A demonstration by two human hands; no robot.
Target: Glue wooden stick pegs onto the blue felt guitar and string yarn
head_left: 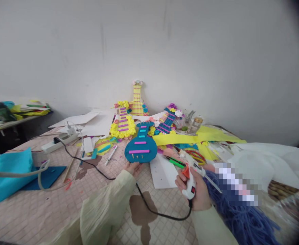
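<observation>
My left hand (134, 168) is closed on the lower edge of a blue lute-shaped craft piece (140, 144), holding it tilted up toward me. Purple and light-blue strips cross the piece, and small pegs stick out at its top and bottom. In my right hand (199, 189) is a white hot glue gun (190, 186) with an orange trigger; a translucent glue stick (214, 182) juts from its back. A black cord runs from the handle. Beside its front is a green tool with a black end (175, 161), perhaps a cutter. Contact between gun and craft piece is not visible.
Decorated yellow (137, 98) and blue (167, 122) craft pieces stand by the wall. A power strip (61, 141), white marker (111, 156), turquoise cloth (13, 173) and wooden stick (70, 165) lie left. Blue yarn (238, 211), a glass jar (196, 125) and a plastic bottle (296, 207) are right.
</observation>
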